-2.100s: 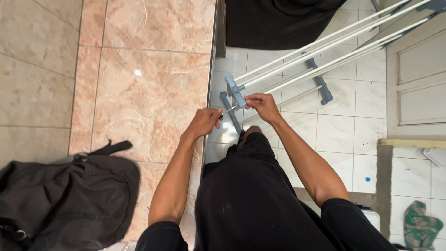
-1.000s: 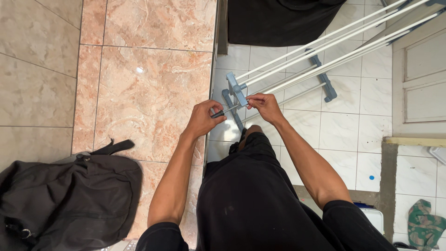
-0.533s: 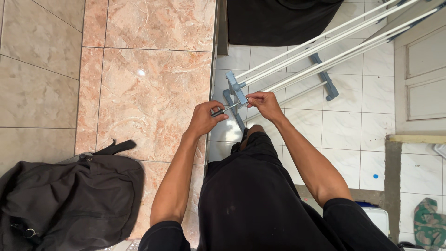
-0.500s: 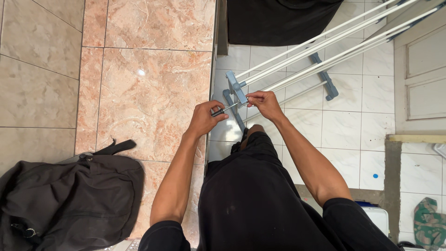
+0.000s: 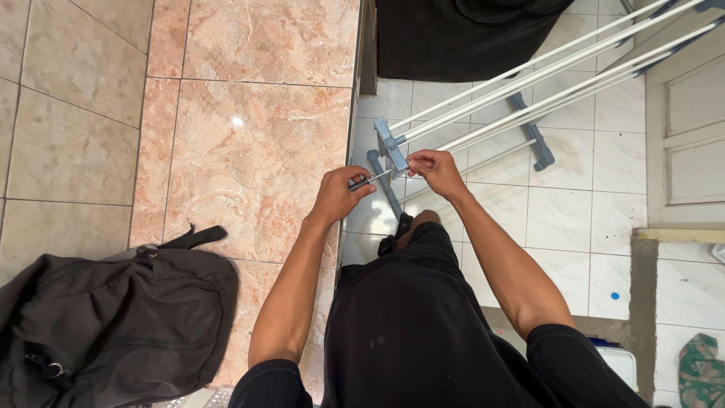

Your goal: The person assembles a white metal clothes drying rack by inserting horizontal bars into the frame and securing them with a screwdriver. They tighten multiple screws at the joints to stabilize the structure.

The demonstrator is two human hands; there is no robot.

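At the seam where the pink marble floor meets the white tiled floor, a person in black clothing is working on the end of a folding drying rack. The left hand is closing around the dark handle of a screwdriver, whose thin shaft is pointing right toward the rack's grey plastic end bracket. The right hand is pinching something small at the screwdriver's tip, just beside that bracket; what sits between the fingertips is too small to make out. The two hands are lying near each other, the tool bridging the gap between them, with the bracket just above and between them.

The rack's white rails are running from the bracket up toward the top right corner of the view, and a second grey foot is resting on the white tiles further right. A black cloth is lying at the top edge, partly over the tiles. A black backpack is sitting on the marble at the lower left, well apart from the hands. A pale door is standing along the right edge, and a patterned cloth is showing in the bottom right corner.
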